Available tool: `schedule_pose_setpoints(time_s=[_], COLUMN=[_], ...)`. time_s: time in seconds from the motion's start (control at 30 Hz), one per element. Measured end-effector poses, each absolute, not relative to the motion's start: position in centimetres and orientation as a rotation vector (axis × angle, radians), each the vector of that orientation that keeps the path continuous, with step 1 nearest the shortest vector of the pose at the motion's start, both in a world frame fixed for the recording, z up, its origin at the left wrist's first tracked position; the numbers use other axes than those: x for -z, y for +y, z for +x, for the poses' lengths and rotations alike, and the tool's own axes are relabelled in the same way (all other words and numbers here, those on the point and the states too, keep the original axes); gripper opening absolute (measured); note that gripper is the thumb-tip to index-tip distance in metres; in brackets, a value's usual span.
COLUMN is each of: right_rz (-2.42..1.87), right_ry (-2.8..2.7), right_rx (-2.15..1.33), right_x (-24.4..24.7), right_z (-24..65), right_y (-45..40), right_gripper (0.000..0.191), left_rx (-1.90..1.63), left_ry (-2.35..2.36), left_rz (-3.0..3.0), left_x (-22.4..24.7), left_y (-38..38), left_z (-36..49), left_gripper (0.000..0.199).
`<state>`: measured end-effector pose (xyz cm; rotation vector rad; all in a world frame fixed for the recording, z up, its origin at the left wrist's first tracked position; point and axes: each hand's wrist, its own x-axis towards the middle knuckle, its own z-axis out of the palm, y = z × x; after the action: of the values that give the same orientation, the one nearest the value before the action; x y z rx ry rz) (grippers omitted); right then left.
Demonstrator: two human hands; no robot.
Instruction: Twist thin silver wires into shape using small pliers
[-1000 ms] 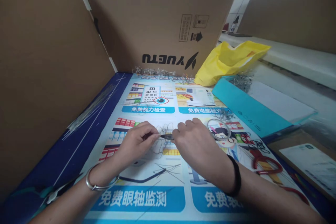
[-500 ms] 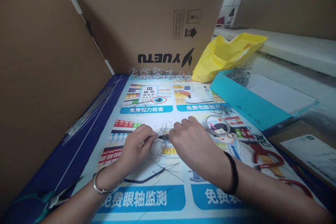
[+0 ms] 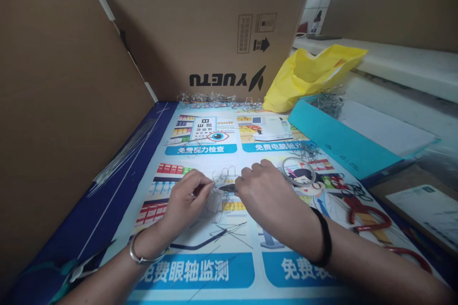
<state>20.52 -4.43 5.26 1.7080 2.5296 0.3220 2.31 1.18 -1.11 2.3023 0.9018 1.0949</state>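
My right hand (image 3: 265, 195) is closed around a pair of pliers (image 3: 227, 188), whose dark pointed jaws stick out to the left. Thumb and forefinger of my left hand (image 3: 189, 195) pinch a thin wire just left of the jaw tips; most of that wire is hidden or too fine to follow. Around and behind the jaws lie thin wire loops (image 3: 223, 172) on the printed sheet. Below them several straight dark wire pieces (image 3: 232, 231) cross one another. A clear ring-shaped roll (image 3: 298, 171) lies beyond my right hand.
Teal-handled scissors (image 3: 71, 271) lie at lower left, red-handled cutters (image 3: 370, 219) at right. Long thin wires (image 3: 123, 157) rest along the left. A teal box (image 3: 329, 138) with tangled wire and a yellow bag (image 3: 307, 76) stand at back right. Cardboard walls (image 3: 200, 24) border the back and left.
The plier jaws have drawn slightly right, leaving a small gap to my left fingertips. My right hand has shifted a little to the right; the left keeps its pinch.
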Motion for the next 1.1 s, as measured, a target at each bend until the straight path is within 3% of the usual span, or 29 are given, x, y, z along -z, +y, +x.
schedule_pose_setpoints(time_s=[0.73,1.1], right_rz=[1.688,1.697], right_ry=[2.572,2.592], right_rx=[-0.396,-0.406], right_x=[-5.3,-5.2], right_z=[20.4,20.6], right_y=[-4.5,-4.5], right_gripper=[0.014,0.012], left_rx=[-1.120,-1.190], left_ry=[0.788,0.532], left_rz=[2.400,2.748], left_x=[1.6,2.3], left_y=[1.2,1.8], left_z=[2.2,1.3], left_gripper=[0.012,0.019])
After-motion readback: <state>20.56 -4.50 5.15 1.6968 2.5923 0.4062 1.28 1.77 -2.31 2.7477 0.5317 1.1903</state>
